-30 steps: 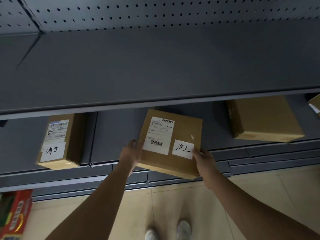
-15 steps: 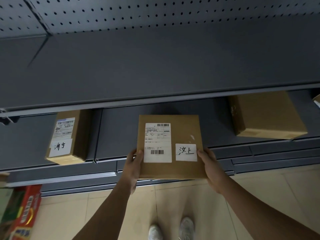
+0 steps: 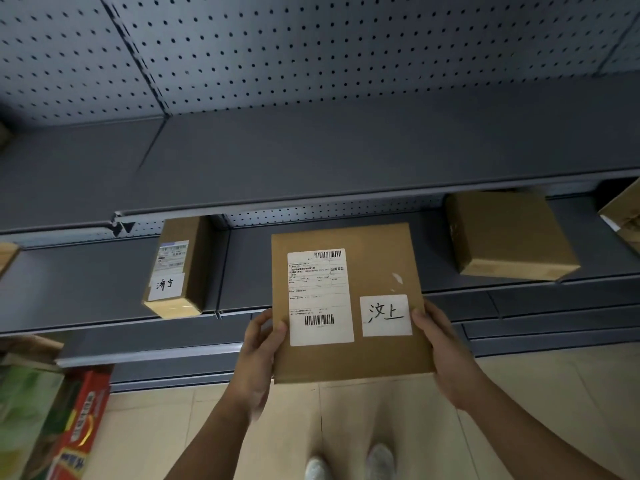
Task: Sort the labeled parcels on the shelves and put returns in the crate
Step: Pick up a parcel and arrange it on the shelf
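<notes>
I hold a flat brown parcel (image 3: 374,355) in front of the grey shelves, its face toward me. It carries a white shipping label with barcodes and a small white tag with handwritten characters. My left hand (image 3: 258,355) grips its left edge, thumb on the front. My right hand (image 3: 441,348) grips its right edge the same way. A narrow labeled parcel (image 3: 188,261) stands on the lower shelf (image 3: 86,289) to the left. A plain brown box (image 3: 509,233) sits on that shelf to the right.
The upper shelf (image 3: 311,154) with a pegboard back is bare. Another parcel's corner (image 3: 623,216) shows at the far right edge. A red and green carton (image 3: 62,427) stands on the tiled floor at lower left. My shoes are below.
The parcel has come off the lower shelf toward me and turned square to my view. Both hands stay on its edges. My view has tilted up, showing more pegboard.
</notes>
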